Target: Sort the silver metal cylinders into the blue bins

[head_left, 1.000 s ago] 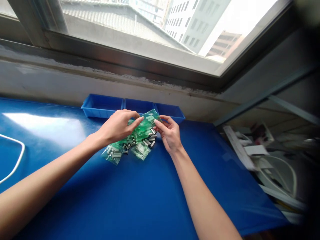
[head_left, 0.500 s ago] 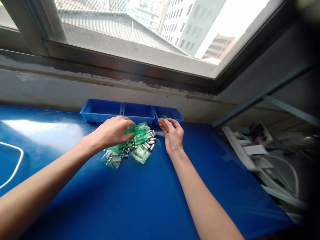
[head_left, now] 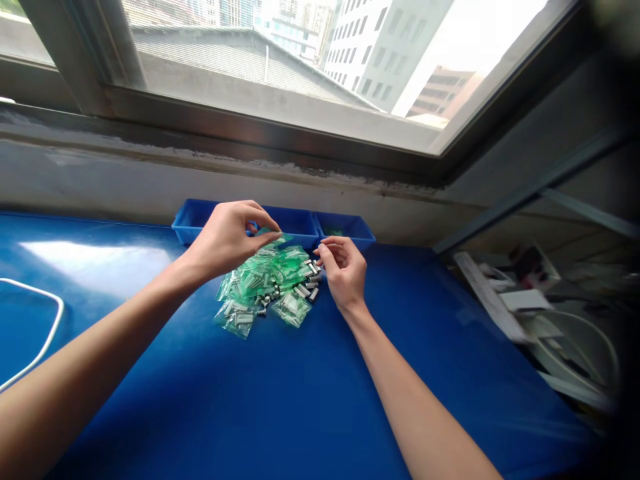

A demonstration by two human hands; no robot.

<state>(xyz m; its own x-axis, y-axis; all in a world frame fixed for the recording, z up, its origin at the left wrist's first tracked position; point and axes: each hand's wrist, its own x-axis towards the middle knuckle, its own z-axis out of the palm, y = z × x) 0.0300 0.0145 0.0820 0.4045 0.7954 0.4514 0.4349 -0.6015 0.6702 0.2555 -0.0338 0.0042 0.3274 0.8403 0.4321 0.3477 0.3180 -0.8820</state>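
A green plastic bag (head_left: 285, 238), pinched by the left hand (head_left: 230, 230) over the bag pile (head_left: 255, 279), near the far blue bins (head_left: 297, 221), is best held edgewise; whether anything is gripped by the right hand's (head_left: 349, 272) curled fingers cannot be told.

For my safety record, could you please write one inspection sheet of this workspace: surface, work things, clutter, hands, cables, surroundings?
Surface: blue table, bright glare at the left.
Work things: pile of green bags; small silver-and-black pieces at its right; blue trays behind, something green in the right one.
Clutter: blurred things past the table's right edge, a white block among them.
Hands: left hand pinches a green bag above the pile; right hand beside it, fingers curled, grip unclear.
Cables: white cord at the left.
Surroundings: window above a wall, buildings outside.
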